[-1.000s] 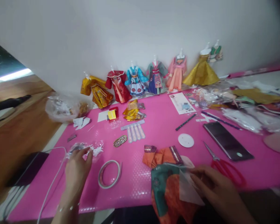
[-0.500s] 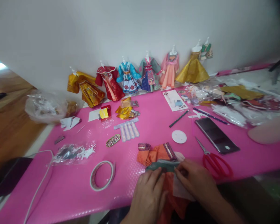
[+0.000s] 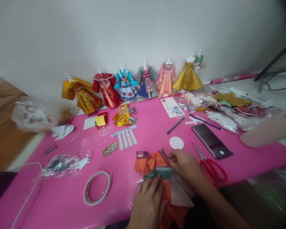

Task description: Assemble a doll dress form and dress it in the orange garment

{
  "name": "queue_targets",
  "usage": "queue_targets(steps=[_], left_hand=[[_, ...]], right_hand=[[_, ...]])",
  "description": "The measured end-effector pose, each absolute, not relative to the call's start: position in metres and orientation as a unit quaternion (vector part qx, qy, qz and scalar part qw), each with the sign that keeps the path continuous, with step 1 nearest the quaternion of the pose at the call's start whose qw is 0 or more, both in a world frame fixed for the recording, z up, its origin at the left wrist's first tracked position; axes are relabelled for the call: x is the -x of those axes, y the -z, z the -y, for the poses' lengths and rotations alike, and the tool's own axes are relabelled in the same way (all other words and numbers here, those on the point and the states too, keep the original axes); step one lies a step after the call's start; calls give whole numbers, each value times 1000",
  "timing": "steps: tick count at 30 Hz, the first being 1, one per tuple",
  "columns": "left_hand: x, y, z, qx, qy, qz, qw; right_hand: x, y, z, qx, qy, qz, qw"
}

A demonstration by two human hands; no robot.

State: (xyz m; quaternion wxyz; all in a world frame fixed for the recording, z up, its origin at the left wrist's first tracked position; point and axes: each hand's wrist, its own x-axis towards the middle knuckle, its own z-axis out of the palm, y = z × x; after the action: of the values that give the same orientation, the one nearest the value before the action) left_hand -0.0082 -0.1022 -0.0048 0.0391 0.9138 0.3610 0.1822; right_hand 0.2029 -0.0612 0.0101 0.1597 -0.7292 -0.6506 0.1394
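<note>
A small orange doll garment (image 3: 151, 163) with purple patterned trim lies at the table's near edge, its lower part hanging over. A green band (image 3: 160, 173) crosses it. My left hand (image 3: 146, 198) rests on the garment just below the band, its fingers lying flat over the cloth. With bent, pinched fingers, my right hand (image 3: 187, 168) holds the patterned trim at the garment's right side; its fingertips are partly hidden. Beneath the right hand hangs a pale translucent sheet (image 3: 180, 192).
Red-handled scissors (image 3: 213, 169) and a phone (image 3: 212, 141) lie to the right. A tape roll (image 3: 86, 190) is on the left. Several dressed doll forms, among them a red gown (image 3: 107, 90), lean on the wall. Someone's bare limb, or something like it (image 3: 264, 133), enters from the right.
My right hand has moved up from the green band to the patterned trim. My left hand still rests on the cloth. The whole view has shifted slightly.
</note>
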Motion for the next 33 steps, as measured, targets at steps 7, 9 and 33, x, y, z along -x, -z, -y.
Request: queue_targets(steps=[7,9,33], left_hand=[[10,2,101,-917,-187,-350,31],[10,2,101,-918,-184,-349,33],[1,-28,74,-859,-268,-424,106]], right_hand=[[-198,-27,35,694,-155,671,209],[-194,-28,28,692,-167,664,228],[-204,-5,73,604,-560,382,421]])
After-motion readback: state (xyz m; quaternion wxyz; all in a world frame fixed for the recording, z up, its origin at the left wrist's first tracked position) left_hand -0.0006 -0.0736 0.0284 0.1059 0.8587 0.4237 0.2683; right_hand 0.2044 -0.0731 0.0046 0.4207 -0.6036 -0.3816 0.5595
